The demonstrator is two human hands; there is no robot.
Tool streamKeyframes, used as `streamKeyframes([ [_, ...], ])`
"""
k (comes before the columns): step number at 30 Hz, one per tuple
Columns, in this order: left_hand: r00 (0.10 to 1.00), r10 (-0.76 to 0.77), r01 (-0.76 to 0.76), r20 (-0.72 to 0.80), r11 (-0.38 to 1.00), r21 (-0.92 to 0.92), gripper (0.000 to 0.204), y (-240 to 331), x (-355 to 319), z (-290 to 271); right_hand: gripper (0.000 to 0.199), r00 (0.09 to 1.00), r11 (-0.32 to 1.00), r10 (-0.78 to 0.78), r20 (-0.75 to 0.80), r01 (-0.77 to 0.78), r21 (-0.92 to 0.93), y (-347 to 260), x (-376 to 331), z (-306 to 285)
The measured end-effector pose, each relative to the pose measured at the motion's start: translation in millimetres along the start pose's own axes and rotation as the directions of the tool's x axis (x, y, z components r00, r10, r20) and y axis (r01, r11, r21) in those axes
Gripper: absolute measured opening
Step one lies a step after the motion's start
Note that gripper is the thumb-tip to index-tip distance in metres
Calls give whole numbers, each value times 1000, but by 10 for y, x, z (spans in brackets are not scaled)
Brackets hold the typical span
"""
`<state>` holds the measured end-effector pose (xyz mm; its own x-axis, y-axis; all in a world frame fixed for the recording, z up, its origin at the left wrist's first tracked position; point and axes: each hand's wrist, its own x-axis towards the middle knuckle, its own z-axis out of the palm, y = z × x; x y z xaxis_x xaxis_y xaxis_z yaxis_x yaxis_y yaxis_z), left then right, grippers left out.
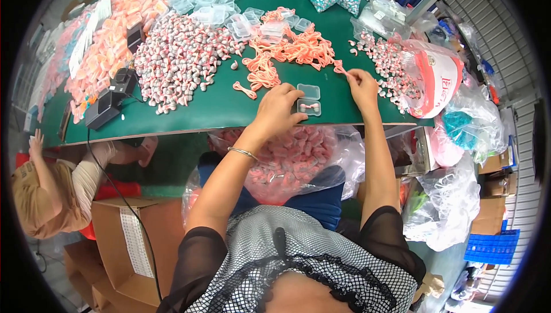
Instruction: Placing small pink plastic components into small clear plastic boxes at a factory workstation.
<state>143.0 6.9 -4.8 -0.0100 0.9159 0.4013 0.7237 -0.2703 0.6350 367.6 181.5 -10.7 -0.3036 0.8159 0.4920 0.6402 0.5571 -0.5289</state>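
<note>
My left hand (278, 108) grips the left edge of a small clear plastic case (309, 91) near the table's front edge. The case's lid is folded back, and small grey-and-pink pieces that look like earplugs (310, 108) lie in its base. To its right, my right hand (364, 89) pinches the end of a bundled orange cord (339, 66). Beyond my hands spreads a pile of similar orange cord bundles (301, 47), with several clear cases (244, 24) at its far side.
Left is a large heap of grey-and-pink pieces (175, 54), beside black boxes (105, 108) with a cable. More pieces (385, 63) spill by a red-and-white bag (439, 77) at right. Below the edge, a plastic bag of pink items (298, 161) lies over my lap. Another person (54, 189) sits at left.
</note>
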Motion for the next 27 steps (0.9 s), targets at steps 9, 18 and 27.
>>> streamKeyframes([
  [9, 999, -39, 38, -14, 998, -40, 48, 18, 35, -4, 12, 960, 878, -147, 239, 15, 479, -735, -465, -85],
  [18, 998, -63, 63, 24, 998, -18, 51, 14, 62, 0, 10, 831, 864, -495, 255, 440, 245, -743, -459, -49],
  [27, 999, -29, 29, 13, 999, -28, 48, -9, 53, 25, 24, 796, 818, -569, 208, 573, 45, -740, -598, -136],
])
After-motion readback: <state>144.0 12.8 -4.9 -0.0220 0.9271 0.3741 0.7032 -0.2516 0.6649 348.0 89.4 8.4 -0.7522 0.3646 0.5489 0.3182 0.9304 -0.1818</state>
